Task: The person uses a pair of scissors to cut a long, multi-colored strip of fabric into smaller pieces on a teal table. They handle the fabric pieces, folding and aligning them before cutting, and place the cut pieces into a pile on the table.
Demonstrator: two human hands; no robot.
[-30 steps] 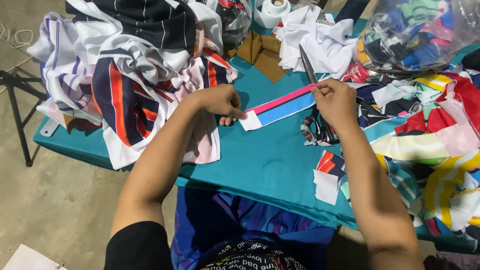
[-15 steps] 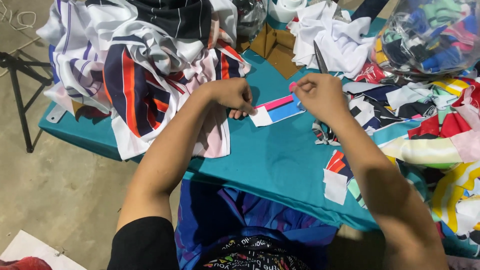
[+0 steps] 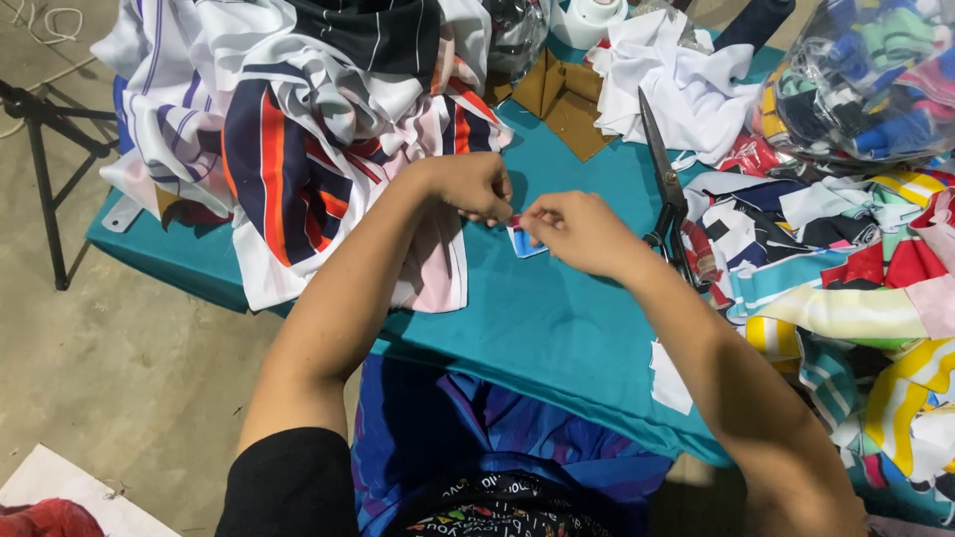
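My left hand (image 3: 476,185) and my right hand (image 3: 577,231) meet over the teal table (image 3: 557,318), both pinching a small folded strip of pink, white and blue fabric (image 3: 521,239). Only a short end of the strip shows between the fingers. A pair of long scissors (image 3: 665,189) lies on the table just right of my right hand, blades pointing away from me.
A heap of striped navy, orange and white fabric (image 3: 298,129) covers the table's left. Colourful fabric pieces (image 3: 846,288) pile up at the right, with a clear bag of scraps (image 3: 875,80) behind. White cloth (image 3: 676,70), brown card (image 3: 567,99) and a tape roll (image 3: 597,15) sit at the back.
The long strip was stretched between my hands; my right hand has moved left to meet the left, and the strip is now folded up short between them.
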